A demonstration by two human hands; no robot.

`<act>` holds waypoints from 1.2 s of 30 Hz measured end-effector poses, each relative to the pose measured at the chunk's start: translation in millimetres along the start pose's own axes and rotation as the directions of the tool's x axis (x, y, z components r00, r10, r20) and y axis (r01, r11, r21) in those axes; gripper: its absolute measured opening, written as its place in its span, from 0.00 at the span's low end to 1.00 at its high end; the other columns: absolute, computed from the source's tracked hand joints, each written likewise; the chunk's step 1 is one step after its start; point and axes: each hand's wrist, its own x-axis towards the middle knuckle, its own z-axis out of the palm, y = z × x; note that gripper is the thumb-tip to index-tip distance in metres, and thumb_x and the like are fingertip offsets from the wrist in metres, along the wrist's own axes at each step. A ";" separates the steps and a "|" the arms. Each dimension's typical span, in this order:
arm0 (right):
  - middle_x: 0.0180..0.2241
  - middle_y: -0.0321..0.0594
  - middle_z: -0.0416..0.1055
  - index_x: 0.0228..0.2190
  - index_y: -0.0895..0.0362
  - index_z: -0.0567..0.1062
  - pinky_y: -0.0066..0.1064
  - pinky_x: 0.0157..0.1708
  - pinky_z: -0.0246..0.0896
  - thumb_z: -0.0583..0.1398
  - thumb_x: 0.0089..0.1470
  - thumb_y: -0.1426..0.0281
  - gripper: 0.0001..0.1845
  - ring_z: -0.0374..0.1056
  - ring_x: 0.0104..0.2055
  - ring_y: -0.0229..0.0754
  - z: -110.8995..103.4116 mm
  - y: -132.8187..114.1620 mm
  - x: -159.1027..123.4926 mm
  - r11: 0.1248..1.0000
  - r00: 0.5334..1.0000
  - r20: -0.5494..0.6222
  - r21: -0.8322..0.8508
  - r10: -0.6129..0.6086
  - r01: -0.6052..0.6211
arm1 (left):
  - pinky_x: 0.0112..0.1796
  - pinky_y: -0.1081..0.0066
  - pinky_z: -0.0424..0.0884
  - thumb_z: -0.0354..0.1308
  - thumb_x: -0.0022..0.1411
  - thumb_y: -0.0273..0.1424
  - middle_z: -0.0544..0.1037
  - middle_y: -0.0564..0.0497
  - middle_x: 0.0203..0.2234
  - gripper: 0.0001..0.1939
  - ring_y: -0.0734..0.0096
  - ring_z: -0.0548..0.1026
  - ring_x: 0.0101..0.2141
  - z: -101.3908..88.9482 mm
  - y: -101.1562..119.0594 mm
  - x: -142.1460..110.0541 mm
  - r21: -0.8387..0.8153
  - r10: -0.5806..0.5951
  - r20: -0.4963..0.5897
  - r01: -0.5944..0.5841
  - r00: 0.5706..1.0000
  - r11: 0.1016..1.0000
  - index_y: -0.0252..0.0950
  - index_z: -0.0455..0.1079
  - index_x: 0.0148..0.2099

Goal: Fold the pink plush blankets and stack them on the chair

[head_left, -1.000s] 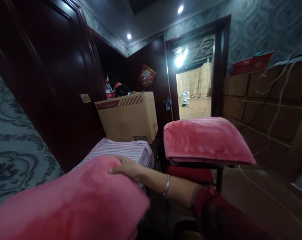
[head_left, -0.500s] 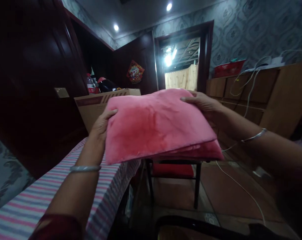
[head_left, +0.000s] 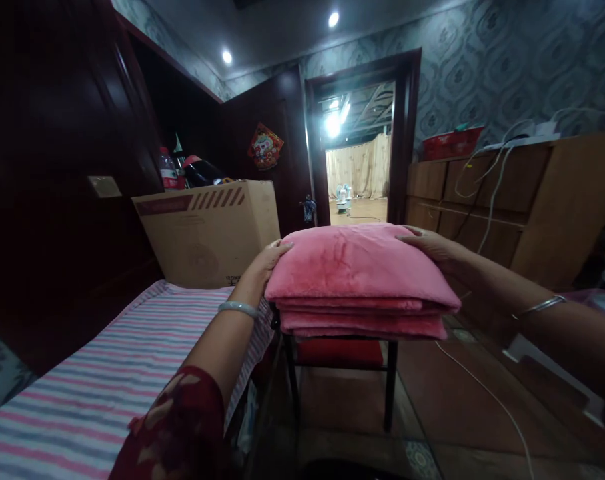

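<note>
A stack of folded pink towels [head_left: 359,280] lies on a red-seated chair [head_left: 339,353]. My left hand [head_left: 269,259] holds the left edge of the top towel, fingers curled over it. On the far right corner of the same towel rests my right hand [head_left: 432,245], fingers gripping the edge. Both wrists wear a bangle.
A table with a striped cloth [head_left: 117,373] stands at my left, with a cardboard box [head_left: 209,230] at its far end. Wooden cabinets [head_left: 527,193] with white cables line the right wall. An open doorway [head_left: 359,167] lies ahead. A white cable [head_left: 487,393] runs across the floor.
The pink towel was on the striped table under my right hand; both hands lifted it across and it now lies on the stack on the chair.
</note>
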 end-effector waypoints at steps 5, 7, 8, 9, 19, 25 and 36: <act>0.40 0.42 0.79 0.45 0.52 0.76 0.33 0.37 0.75 0.67 0.48 0.69 0.20 0.76 0.36 0.44 -1.8 -2.2 0.7 0.981 0.993 0.028 0.156 0.113 -0.116 | 0.37 0.69 0.74 0.74 0.44 0.28 0.82 0.45 0.30 0.19 0.68 0.78 0.30 -1.2 7.3 -4.4 -0.018 -0.048 -0.010 0.048 0.999 0.999 0.29 0.76 0.39; 0.44 0.44 0.79 0.48 0.53 0.75 0.31 0.36 0.75 0.67 0.49 0.69 0.21 0.76 0.37 0.43 -4.0 -5.5 -1.9 0.980 0.990 0.019 0.141 0.138 -0.139 | 0.35 0.71 0.73 0.74 0.44 0.28 0.81 0.47 0.28 0.17 0.69 0.76 0.28 -0.7 8.4 -8.2 0.004 -0.036 -0.027 0.036 0.999 0.999 0.29 0.75 0.37; 0.46 0.45 0.78 0.49 0.54 0.75 0.30 0.36 0.74 0.67 0.50 0.70 0.23 0.76 0.38 0.42 -5.4 -7.7 -3.1 0.981 0.989 -0.003 0.124 0.150 -0.149 | 0.34 0.72 0.72 0.74 0.44 0.28 0.80 0.48 0.27 0.17 0.71 0.76 0.28 -0.7 8.8 -10.3 0.020 -0.020 -0.030 0.020 0.999 1.000 0.29 0.75 0.37; 0.48 0.46 0.77 0.51 0.55 0.74 0.29 0.35 0.74 0.67 0.50 0.70 0.26 0.76 0.39 0.42 -7.0 -10.1 -4.2 0.983 0.987 -0.032 0.102 0.157 -0.153 | 0.33 0.73 0.72 0.73 0.44 0.28 0.80 0.49 0.27 0.16 0.72 0.75 0.27 -0.9 9.2 -12.3 0.035 0.000 -0.029 0.001 1.000 0.999 0.30 0.75 0.36; 0.47 0.62 0.75 0.51 0.68 0.77 0.34 0.37 0.60 0.61 0.63 0.63 0.22 0.72 0.39 0.43 -14.8 -40.2 -18.9 0.803 0.989 -0.119 -0.596 -0.084 -0.004 | 0.22 0.76 0.65 0.70 0.52 0.29 0.76 0.54 0.26 0.32 0.77 0.71 0.19 -15.2 17.8 -51.0 0.134 -0.048 -0.240 0.082 0.970 0.988 0.33 0.65 0.58; 0.44 0.56 0.75 0.48 0.62 0.78 0.36 0.41 0.62 0.62 0.62 0.71 0.14 0.71 0.38 0.45 17.9 -63.5 -49.2 0.551 0.795 -0.007 -0.724 -0.607 0.415 | 0.27 0.70 0.73 0.72 0.49 0.31 0.78 0.48 0.34 0.29 0.68 0.78 0.26 -52.0 9.4 -95.0 0.164 -0.035 -0.275 0.082 0.961 0.983 0.33 0.68 0.53; 0.42 0.47 0.72 0.42 0.56 0.77 0.39 0.40 0.56 0.58 0.62 0.74 0.08 0.63 0.42 0.49 134.4 -52.6 -115.7 -0.146 0.292 0.634 -0.546 -0.717 0.825 | 0.33 0.70 0.73 0.72 0.48 0.44 0.80 0.40 0.45 0.31 0.65 0.79 0.34 -85.0 -45.1 -244.2 0.232 -0.105 -0.295 0.177 0.950 0.956 0.34 0.74 0.51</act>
